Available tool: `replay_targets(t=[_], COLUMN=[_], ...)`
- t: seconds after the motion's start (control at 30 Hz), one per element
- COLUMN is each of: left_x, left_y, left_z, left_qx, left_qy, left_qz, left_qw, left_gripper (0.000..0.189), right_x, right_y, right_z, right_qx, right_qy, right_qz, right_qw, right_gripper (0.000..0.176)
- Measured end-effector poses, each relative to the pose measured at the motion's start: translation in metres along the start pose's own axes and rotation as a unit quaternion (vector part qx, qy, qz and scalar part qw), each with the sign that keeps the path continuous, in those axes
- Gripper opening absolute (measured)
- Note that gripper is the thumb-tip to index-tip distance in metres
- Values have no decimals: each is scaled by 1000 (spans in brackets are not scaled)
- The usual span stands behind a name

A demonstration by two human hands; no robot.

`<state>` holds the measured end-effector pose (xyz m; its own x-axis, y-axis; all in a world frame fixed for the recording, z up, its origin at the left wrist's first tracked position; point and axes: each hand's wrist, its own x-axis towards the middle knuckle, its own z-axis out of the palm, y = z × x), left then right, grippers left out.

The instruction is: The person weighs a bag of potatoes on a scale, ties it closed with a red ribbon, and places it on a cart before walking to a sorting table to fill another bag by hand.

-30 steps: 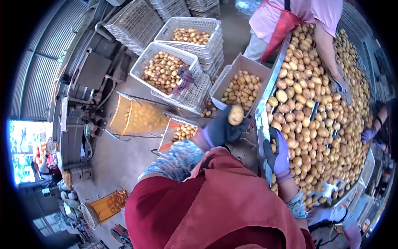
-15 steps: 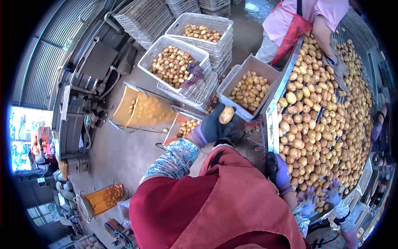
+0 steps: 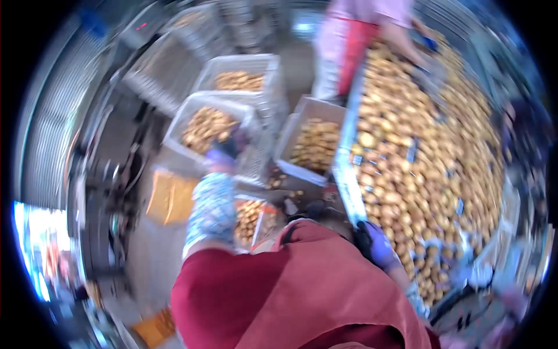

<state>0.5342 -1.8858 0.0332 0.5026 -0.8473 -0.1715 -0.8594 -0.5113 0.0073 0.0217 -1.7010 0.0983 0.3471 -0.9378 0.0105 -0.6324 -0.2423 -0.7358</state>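
My left hand (image 3: 225, 148), in a dark and purple glove, is over the right side of a white plastic crate (image 3: 174, 139) of potatoes (image 3: 206, 125). Motion smears its fingers, and no potato can be made out in them. At the near corner of the metal-edged sorting table (image 3: 347, 186), my right hand (image 3: 376, 244) in a similar glove rests against the rim. Its dark fingers point down along the edge and are partly hidden. Many potatoes (image 3: 401, 192) cover the table beside it.
A grey crate (image 3: 282, 154) with potatoes stands against the table, and another filled crate (image 3: 270, 70) is behind the first. A small container of potatoes (image 3: 249, 221) and a yellow-orange holder (image 3: 171, 195) are on the floor. A co-worker's gloved hand (image 3: 430, 78) reaches across the table's far end.
My left hand has moved forward and left from beside the grey crate, where it held a potato, to the white crate. My right hand stays at the table edge. The view has shifted and blurred.
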Motion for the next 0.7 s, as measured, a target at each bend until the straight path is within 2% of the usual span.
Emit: replay_targets(t=[0.07,0.1,0.13,0.17,0.2,0.23,0.27,0.3,0.33,0.4,0.43,0.47,0.5,0.53,0.57,0.6,0.63,0.67,0.7], left_x=[12,12,8,1,-1,-4,-27,-89,-129,-152,-158,-163,-172,-190,-193,-206,-217,-212,-217], left_y=[-4,5,16,31,53,73,101,152,184,212,226,239,253,273,286,301,315,318,331], left_z=[2,9,21,38,60,83,95,35,3,-8,-8,-8,-14,-39,-36,-38,-37,-10,-1], left_qx=[-51,-139,-248,-361,-493,-618,-775,-767,-695,-587,-509,-418,-392,-243,-178,-125,-51,-16,5], left_qy=[43,65,66,30,-58,-127,-226,-288,-294,-287,-222,-152,-184,-68,-26,-35,-60,-55,-69], left_qz=[132,236,331,389,339,272,148,-33,18,180,302,416,443,585,655,675,700,732,767], left_qw=[989,960,908,847,799,726,571,572,656,735,775,793,785,771,734,726,710,679,638], left_gripper=[41,39,37,36,34,33,32,33,34,36,37,39,44,50,59,66,69,69,72], right_x=[0,2,2,4,9,7,2,-11,-26,-52,-74,-94,-106,-110,-107,-98,-86,-73,-62], right_y=[7,5,-1,9,10,25,48,58,69,72,87,98,104,106,97,84,72,59,43], right_z=[4,3,2,12,7,14,24,20,12,-24,-31,-35,-36,-37,-43,-42,-36,-30,-25], right_qx=[-101,-99,-108,-144,-161,-180,-238,-241,-244,-279,-304,-327,-322,-316,-343,-318,-231,-143,-139], right_qy=[33,65,104,117,89,114,135,134,132,80,84,85,165,243,256,271,248,224,183], right_qz=[-6,6,10,36,69,70,47,48,43,168,227,284,312,339,336,343,341,337,302], right_qw=[994,993,989,982,980,974,961,960,960,942,921,897,879,852,839,841,877,903,925], right_gripper=[33,37,38,39,41,39,37,36,35,35,36,36,39,41,47,47,47,46,42])
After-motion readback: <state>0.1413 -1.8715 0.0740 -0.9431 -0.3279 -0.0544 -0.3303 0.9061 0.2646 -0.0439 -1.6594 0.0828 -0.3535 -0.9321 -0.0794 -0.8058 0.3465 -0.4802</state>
